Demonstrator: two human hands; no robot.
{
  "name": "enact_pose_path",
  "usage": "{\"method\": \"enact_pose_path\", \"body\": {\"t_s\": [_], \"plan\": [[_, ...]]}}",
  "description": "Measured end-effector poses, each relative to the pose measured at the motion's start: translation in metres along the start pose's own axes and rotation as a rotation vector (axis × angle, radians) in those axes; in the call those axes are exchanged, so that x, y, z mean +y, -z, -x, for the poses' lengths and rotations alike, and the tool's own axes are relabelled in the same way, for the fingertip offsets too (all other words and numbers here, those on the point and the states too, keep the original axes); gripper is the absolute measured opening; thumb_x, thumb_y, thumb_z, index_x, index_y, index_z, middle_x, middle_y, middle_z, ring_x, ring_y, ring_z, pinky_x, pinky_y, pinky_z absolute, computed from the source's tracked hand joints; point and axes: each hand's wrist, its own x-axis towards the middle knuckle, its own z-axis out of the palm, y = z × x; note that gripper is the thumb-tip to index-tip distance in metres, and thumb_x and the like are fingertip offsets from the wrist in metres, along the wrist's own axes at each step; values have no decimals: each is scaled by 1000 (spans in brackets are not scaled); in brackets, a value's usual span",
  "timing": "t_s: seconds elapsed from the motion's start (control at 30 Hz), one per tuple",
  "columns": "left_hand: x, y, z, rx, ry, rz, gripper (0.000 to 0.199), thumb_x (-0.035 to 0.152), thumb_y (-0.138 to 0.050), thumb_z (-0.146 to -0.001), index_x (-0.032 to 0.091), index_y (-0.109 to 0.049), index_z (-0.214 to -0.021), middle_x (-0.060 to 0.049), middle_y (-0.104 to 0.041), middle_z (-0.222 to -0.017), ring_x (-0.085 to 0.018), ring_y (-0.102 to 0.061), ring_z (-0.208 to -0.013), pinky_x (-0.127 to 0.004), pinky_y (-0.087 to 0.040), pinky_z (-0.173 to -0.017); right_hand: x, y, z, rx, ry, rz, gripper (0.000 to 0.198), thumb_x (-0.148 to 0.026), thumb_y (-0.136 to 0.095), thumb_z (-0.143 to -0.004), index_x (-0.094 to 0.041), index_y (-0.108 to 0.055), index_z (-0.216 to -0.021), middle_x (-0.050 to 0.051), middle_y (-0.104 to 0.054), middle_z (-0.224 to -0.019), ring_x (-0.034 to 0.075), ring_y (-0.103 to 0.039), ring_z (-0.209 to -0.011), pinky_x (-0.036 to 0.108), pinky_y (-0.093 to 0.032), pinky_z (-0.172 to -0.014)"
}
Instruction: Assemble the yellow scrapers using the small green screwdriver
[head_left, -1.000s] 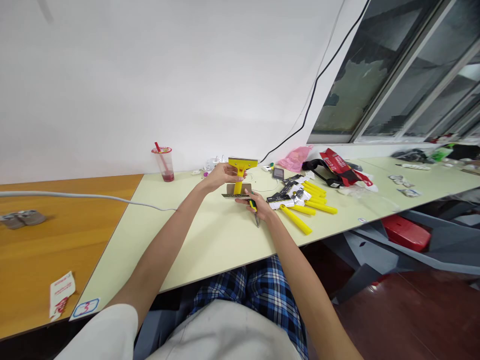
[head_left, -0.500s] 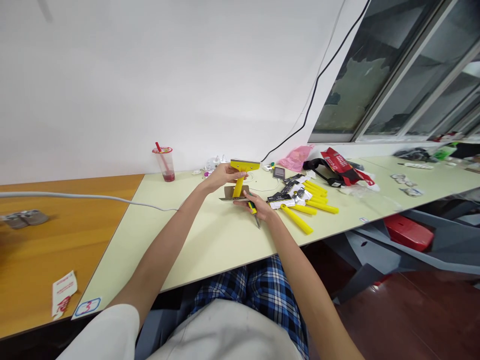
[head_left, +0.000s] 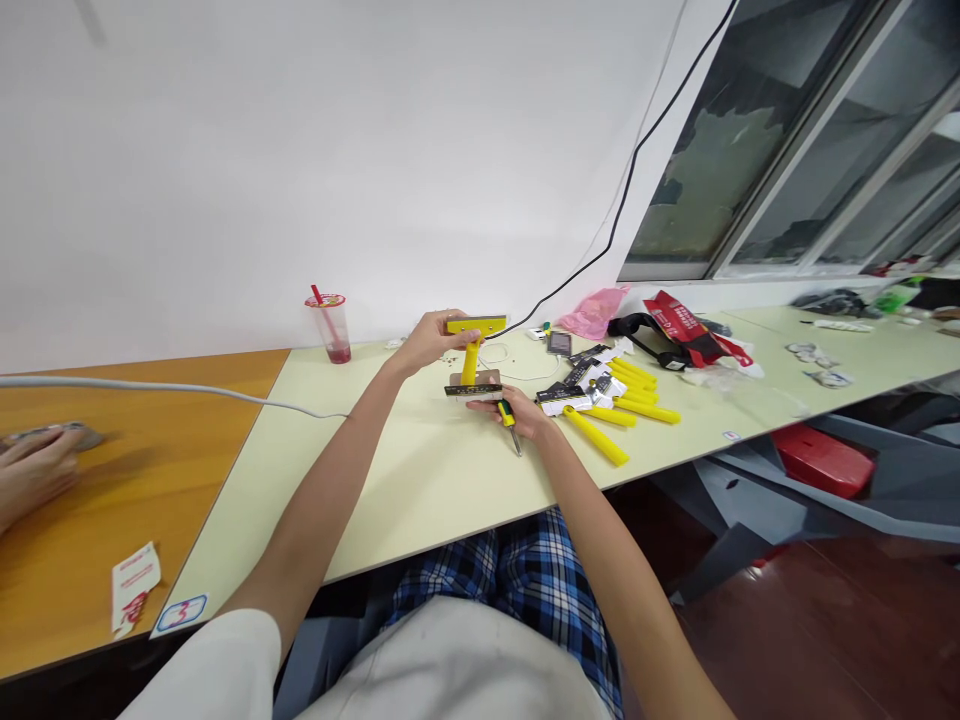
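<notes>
My left hand (head_left: 433,342) is closed around the neck of a yellow scraper (head_left: 475,326), holding it upright above the table with its wide head on top. The lower end of its handle goes down to a folded card sleeve (head_left: 472,391), brown inside and black and white outside. My right hand (head_left: 521,412) is closed on this sleeve from below. A green and yellow screwdriver (head_left: 509,416) is also gripped in that hand, its metal tip pointing down toward me. Right of it lie several yellow scrapers (head_left: 596,437) with black and white sleeves on their heads.
A plastic cup (head_left: 337,330) with a red straw stands near the wall. Toward the right lie a small grey device (head_left: 559,343), a pink bag (head_left: 592,313), and a red package (head_left: 682,330). At far left, another person's hand (head_left: 41,470) touches a grey object on the wooden table.
The scraper and both hands' work have shifted slightly left, and the sleeve has tilted so its printed black side shows. Another person's hand has come in at the far left.
</notes>
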Motion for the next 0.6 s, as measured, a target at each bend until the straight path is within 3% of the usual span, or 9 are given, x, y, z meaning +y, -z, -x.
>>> {"method": "enact_pose_path", "body": {"t_s": [0.13,0.27,0.43,0.6], "plan": [[1,1,-1,-19,-2,-63,55,65,-91,-81,17,-81,-106,-13,-83,-105,-30,-79,-106,-45,-62,-99,1,1,-1,9,-17,5,18,-21,-72,-98,-16,-69,-115,22,-81,-128,29,-86,-104,17,-47,-40],[3,0,-1,2,4,-78,53,61,-96,-75,16,-82,-99,-12,-83,-102,-30,-79,-102,-46,-64,-96,1,-1,0,9,-48,14,20,-19,-69,-99,-14,-70,-118,22,-83,-121,30,-86,-102,18,-51,-42],[6,-2,1,26,31,1,54,54,-100,-72,15,-82,-104,-13,-83,-103,-32,-80,-102,-49,-67,-94,-1,-2,1,23,-63,8,18,-19,-68,-102,-15,-69,-119,22,-83,-120,30,-86,-101,17,-49,-41],[4,-3,0,20,27,17,54,54,-100,-72,17,-82,-106,-12,-83,-106,-31,-81,-102,-49,-68,-94,-4,-5,3,46,-71,11,20,-21,-69,-102,-15,-66,-121,21,-84,-117,29,-87,-96,20,-58,-47]]}}
